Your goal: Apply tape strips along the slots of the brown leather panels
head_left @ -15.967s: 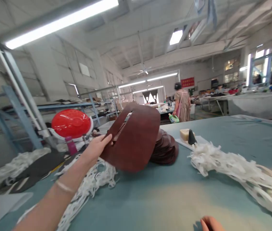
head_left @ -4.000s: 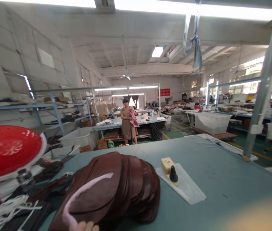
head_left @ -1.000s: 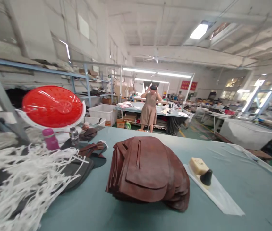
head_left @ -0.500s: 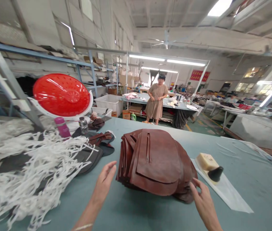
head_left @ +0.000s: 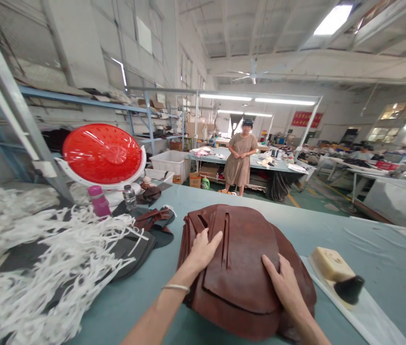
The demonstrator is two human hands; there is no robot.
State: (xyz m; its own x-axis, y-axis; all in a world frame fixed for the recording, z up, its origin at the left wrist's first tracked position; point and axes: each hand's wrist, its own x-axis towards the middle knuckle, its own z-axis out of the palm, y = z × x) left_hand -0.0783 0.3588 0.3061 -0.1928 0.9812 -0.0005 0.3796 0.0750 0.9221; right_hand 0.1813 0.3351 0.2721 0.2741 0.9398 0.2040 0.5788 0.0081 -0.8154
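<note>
A big pile of brown leather pieces (head_left: 246,254) sits on the blue-green bench (head_left: 400,282), right in front of the person. The left hand (head_left: 205,251) lies on the left side of the pile, thumb and fingers spread, beside a long slit in the top piece. The right hand (head_left: 284,278) touches the pile's right side, with its thumb apart from its fingers. Neither hand looks to be pinching anything. To the right of the pile, a yellow block (head_left: 330,263) and a black cone (head_left: 348,289) sit on a white sheet (head_left: 378,318). To its left is a messy heap of white strips (head_left: 62,263). It seems the hands are steadying or neatening the pile. The next move seems to call for even, gentle pressing from both sides, so the top pieces don't slide off.
</note>
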